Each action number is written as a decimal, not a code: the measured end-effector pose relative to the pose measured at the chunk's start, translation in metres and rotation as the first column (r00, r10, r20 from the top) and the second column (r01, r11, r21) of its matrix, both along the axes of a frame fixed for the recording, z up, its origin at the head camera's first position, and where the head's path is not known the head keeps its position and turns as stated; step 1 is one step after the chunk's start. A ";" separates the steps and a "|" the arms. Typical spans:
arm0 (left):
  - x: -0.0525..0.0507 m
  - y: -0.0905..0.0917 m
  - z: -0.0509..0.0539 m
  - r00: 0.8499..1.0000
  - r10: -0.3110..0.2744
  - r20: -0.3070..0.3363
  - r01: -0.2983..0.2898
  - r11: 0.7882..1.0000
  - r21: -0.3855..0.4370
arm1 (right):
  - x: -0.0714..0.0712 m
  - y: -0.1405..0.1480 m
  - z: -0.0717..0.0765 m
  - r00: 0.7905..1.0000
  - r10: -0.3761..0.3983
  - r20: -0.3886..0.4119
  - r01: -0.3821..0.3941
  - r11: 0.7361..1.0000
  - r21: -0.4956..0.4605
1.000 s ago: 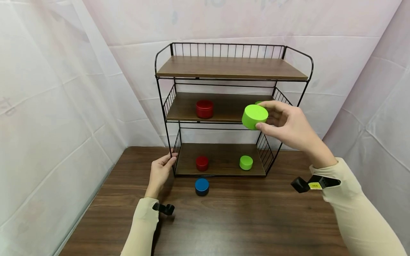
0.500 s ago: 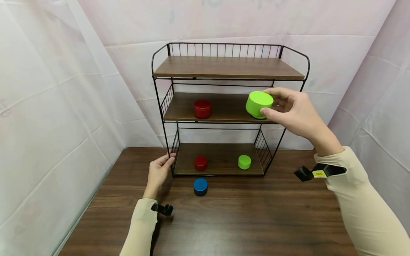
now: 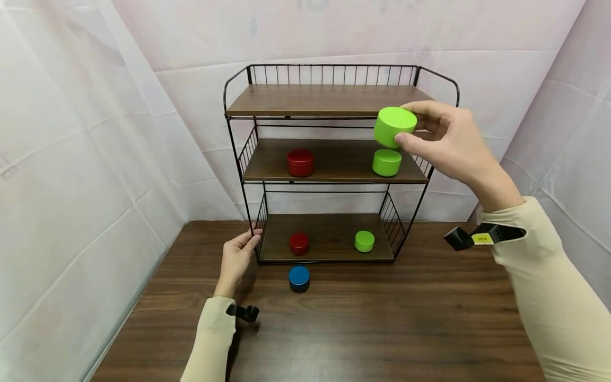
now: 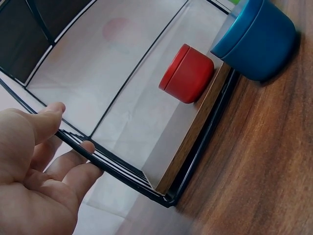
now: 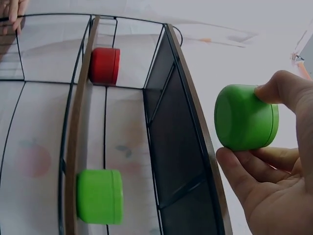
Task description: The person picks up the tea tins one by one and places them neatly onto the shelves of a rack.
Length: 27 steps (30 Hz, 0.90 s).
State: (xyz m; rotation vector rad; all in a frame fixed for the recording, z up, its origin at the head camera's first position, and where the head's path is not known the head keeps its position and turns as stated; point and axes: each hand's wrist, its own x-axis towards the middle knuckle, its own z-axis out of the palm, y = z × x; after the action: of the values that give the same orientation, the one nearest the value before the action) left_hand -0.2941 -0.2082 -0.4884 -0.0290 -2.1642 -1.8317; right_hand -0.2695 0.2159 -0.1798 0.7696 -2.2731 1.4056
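Note:
My right hand [image 3: 451, 139] pinches a lime-green round tin [image 3: 395, 127] between thumb and fingers, in the air before the right end of the rack, near top-shelf height. Below it, another green tin [image 3: 386, 163] stands on the middle shelf, with a red tin [image 3: 300, 163] to its left. In the left wrist view, my left hand [image 4: 49, 171] holds the black wire side frame of the rack [image 4: 122, 171], fingers curled about it. A smaller red tin [image 3: 299, 244] and a green tin [image 3: 364, 241] sit on the bottom shelf. On the table, a blue tin [image 3: 299, 279] stands before the rack.
The three-tier rack has brown boards, including a top shelf [image 3: 329, 100] with a wire rail along its back and sides. It stands on a dark wooden table [image 3: 382, 318]. White cloth [image 3: 95, 132] hangs behind and at both sides.
My right hand has lifted the green tin from before the middle shelf up to near the top shelf, slightly rightward. The green tin behind it has come into view. My left hand stays put.

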 end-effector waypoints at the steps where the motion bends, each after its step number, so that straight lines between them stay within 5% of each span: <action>1: 0.000 0.000 0.000 1.000 0.002 -0.005 -0.002 1.000 0.001 | -0.001 0.000 0.002 1.000 -0.007 0.002 0.007 1.000 -0.005; 14: 0.001 -0.003 0.003 0.999 0.021 0.029 -0.022 1.000 0.010 | -0.025 0.009 0.026 0.988 -0.148 0.033 0.149 0.989 -0.019; 27: 0.023 -0.001 0.029 1.000 0.011 0.022 -0.011 1.000 -0.003 | -0.045 -0.001 0.031 0.970 -0.230 0.076 0.228 0.973 0.036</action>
State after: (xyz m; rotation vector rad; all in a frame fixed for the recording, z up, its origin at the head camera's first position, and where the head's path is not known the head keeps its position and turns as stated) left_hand -0.2710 -0.2087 -0.4598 0.0020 -2.1771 -1.8318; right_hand -0.3148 0.2151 -0.1491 0.4469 -2.3578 1.3218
